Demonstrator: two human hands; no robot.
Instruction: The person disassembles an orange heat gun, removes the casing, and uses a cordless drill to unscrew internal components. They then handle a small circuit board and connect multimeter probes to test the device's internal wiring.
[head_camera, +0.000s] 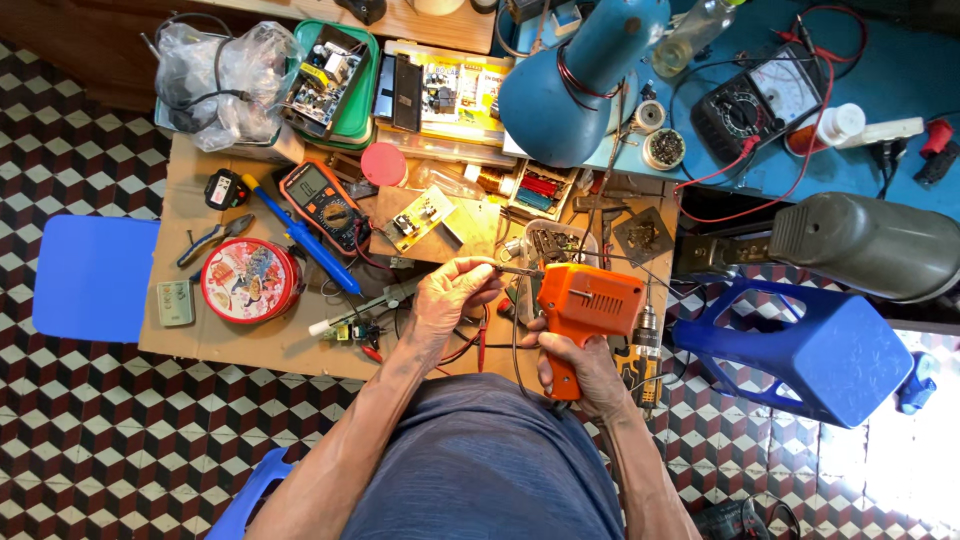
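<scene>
One orange soldering gun (588, 305), two hands at work.
Right hand (585, 372) clenches its grip; left hand (452, 292) pinches one thin solder wire (505, 266) near two multimeters.

Little bare board is left around the round red tin (249, 280). It is hemmed by the pliers (214, 238) above-left, the blue screwdriver (301, 237) to its right and the small grey device (175, 302) touching its left. An open strip of cardboard (250, 342) is left below it.
</scene>
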